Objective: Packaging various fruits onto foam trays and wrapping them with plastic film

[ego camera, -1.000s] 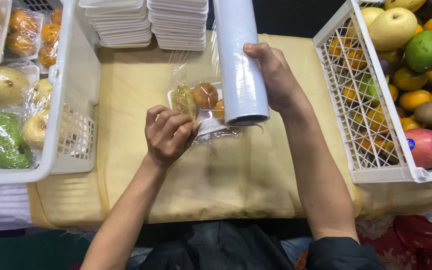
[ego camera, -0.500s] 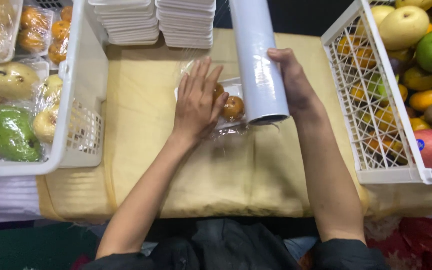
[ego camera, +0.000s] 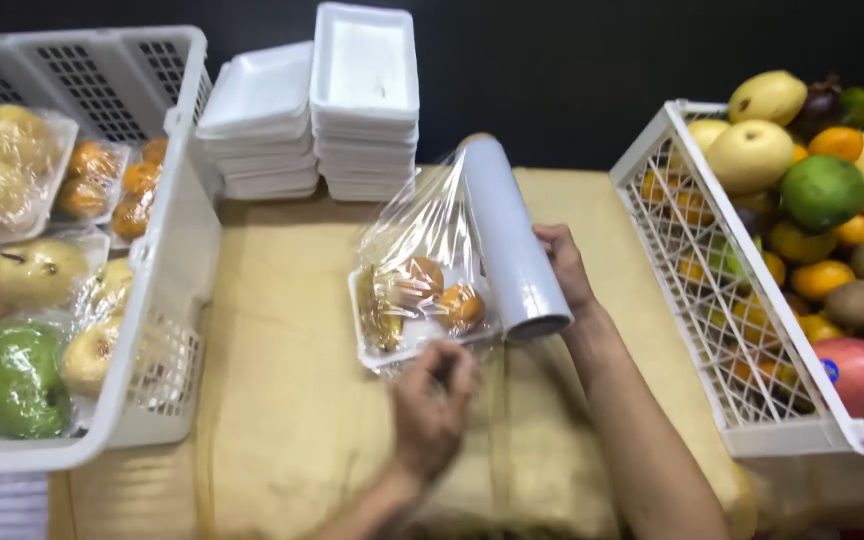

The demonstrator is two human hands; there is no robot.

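Observation:
A white foam tray (ego camera: 384,352) with small orange fruits and a yellowish one lies on the tan-covered table (ego camera: 282,330), covered by clear cling film (ego camera: 417,235). My right hand (ego camera: 564,268) holds the roll of cling film (ego camera: 512,245), which tilts up over the tray's right side. My left hand (ego camera: 432,410), blurred, is at the tray's near edge, its fingers closed on the film there.
Two stacks of empty white foam trays (ego camera: 322,110) stand at the back. A white basket (ego camera: 167,270) at the left holds wrapped fruit trays. A white basket (ego camera: 712,300) at the right is full of loose fruit.
My left hand has come off the top of the tray and moved down to its near edge. The view has shifted and the roll now stands more tilted over the tray.

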